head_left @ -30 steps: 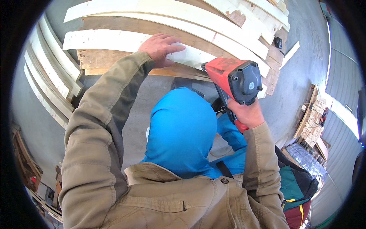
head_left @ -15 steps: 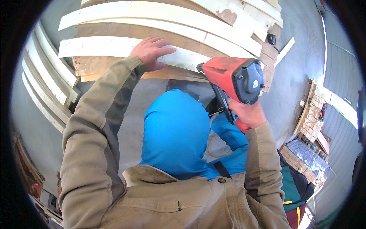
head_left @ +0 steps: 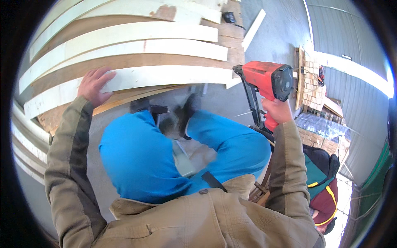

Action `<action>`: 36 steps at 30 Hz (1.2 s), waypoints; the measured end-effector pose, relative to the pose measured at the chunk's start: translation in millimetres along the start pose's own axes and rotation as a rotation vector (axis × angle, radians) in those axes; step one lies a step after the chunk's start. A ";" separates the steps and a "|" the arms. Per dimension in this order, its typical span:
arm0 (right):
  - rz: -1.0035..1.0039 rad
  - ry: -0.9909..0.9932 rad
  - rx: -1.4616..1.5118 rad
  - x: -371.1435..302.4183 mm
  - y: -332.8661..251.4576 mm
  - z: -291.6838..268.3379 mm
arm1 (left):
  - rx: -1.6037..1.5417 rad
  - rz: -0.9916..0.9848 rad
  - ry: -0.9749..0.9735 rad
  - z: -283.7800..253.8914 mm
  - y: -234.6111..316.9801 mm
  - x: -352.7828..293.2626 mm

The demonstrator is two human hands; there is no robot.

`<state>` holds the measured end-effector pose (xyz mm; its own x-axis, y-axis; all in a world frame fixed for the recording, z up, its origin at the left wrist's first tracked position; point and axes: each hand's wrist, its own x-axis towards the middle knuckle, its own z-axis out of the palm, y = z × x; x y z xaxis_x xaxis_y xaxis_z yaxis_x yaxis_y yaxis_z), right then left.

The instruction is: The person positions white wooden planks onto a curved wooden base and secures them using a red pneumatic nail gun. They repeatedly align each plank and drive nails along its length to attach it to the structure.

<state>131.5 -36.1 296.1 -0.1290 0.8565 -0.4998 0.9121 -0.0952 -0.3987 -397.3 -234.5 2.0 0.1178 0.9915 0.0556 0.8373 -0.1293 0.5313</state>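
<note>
My right hand [head_left: 277, 110] is wrapped round the handle of a red and black nail gun [head_left: 259, 76]. The gun's nose points left, by the right end of a long pale board [head_left: 173, 76]; whether they touch I cannot tell. My left hand [head_left: 96, 86] lies on the same board towards its left end, fingers stretched over its top and thumb apart. Under the board is a brown wooden sheet [head_left: 49, 120]. Behind it lie more pale boards [head_left: 165, 48], roughly side by side.
A small black device [head_left: 228, 17] sits at the sheet's far right, near a loose strip [head_left: 253, 29] on the floor. A hammer-like tool [head_left: 159, 109] is by my feet. Boards [head_left: 29, 132] are stacked at left, wood blocks [head_left: 311, 82] at right. Green and maroon clothing [head_left: 320, 169] shows close on my right.
The nail gun has moved right along the board to its right end. The whole view has swung right, showing my legs and feet. My left hand stays on the board.
</note>
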 end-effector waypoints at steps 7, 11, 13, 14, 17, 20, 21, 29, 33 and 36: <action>0.030 0.011 0.119 19.1 105.2 28.7 | -0.005 0.015 -0.013 1.3 -0.7 2.6; -0.037 0.021 0.217 27.0 128.7 56.3 | 0.017 0.025 -0.035 2.8 -4.1 2.1; -0.092 0.033 0.195 27.4 130.6 57.9 | 0.010 0.022 -0.019 5.5 -5.6 0.9; -0.028 0.027 0.215 27.5 130.5 57.5 | 0.023 0.028 -0.023 6.7 -5.7 0.2; 0.086 0.038 0.249 25.4 129.1 53.3 | 0.035 0.027 -0.030 8.2 -9.1 0.2; 0.042 0.045 0.212 25.1 131.1 54.8 | 0.047 0.016 -0.041 9.0 -10.8 -2.5; 0.045 0.028 0.213 25.4 133.2 54.7 | 0.054 0.022 -0.034 9.6 -11.4 -2.3; -0.096 0.036 0.235 28.3 144.8 58.6 | 0.040 0.047 -0.031 13.8 -20.2 -4.0; 0.024 0.039 0.291 26.9 142.1 59.5 | 0.057 0.063 -0.018 16.3 -23.2 -6.0; 0.009 0.029 0.240 27.1 142.6 59.1 | 0.066 0.057 -0.024 16.5 -23.4 -7.2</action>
<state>235.1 -56.5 180.3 -0.1075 0.8688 -0.4833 0.7939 -0.2176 -0.5678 -409.0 -238.8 -24.8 0.1781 0.9820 0.0638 0.8620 -0.1869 0.4712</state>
